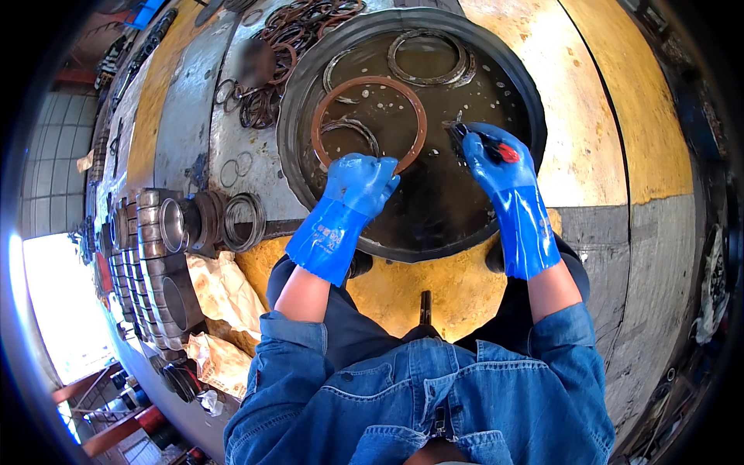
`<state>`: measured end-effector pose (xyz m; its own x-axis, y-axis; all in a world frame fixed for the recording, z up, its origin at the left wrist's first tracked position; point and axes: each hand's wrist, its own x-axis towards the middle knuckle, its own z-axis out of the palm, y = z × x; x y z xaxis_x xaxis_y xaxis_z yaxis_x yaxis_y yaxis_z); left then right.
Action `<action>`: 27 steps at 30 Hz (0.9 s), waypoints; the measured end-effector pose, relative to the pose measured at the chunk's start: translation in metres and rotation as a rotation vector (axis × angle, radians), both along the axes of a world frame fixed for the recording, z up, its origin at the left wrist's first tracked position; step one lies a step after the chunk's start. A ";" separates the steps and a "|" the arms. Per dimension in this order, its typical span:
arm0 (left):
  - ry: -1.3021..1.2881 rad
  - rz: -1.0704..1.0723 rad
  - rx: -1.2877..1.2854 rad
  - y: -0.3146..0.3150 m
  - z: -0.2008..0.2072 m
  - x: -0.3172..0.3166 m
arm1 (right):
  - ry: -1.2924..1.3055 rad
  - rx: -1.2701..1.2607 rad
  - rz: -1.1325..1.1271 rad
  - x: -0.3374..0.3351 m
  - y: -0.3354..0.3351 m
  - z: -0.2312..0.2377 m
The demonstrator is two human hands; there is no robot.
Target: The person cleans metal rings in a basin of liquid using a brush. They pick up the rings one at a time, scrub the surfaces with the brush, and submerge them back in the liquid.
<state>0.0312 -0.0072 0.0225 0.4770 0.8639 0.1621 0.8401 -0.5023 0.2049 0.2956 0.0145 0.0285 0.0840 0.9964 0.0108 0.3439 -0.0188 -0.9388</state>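
Note:
Both my hands wear long blue rubber gloves above a round dark basin (288, 128) of murky liquid. My left hand (358, 184) is closed on the near edge of a large reddish-brown ring (422, 116), which is held over the basin. In my right hand (500, 163), at the basin's right side, is a tool with a black and red handle (505, 153); its thin dark tip points up and left, too small to identify surely. Under the brown ring lies a smaller wet ring (364, 128). More wet rings (394, 66) lie at the far side of the basin, partly in the liquid.
Beyond the basin to the left is a heap of brown and dark rings (291, 35). Left of me stand rows of metal cylinders (147, 256), with thin metal rings (244, 221) beside them. Crumpled brown paper (225, 291) lies nearer. My legs flank the basin's near edge.

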 end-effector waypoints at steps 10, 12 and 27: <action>0.109 0.023 -0.126 -0.004 -0.005 0.009 | 0.023 0.332 0.331 -0.001 -0.014 0.018; 0.073 -0.005 -0.074 -0.012 -0.010 0.005 | -0.073 0.375 0.200 -0.006 -0.013 0.014; 0.060 -0.104 0.713 0.157 0.105 -0.075 | 0.332 -0.058 -0.173 0.040 0.022 0.016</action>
<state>-0.0434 0.1499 0.1270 0.5769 0.5072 0.6402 0.7800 -0.5747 -0.2475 0.3352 0.0368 0.0443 0.2404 0.9654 -0.1014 0.0078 -0.1064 -0.9943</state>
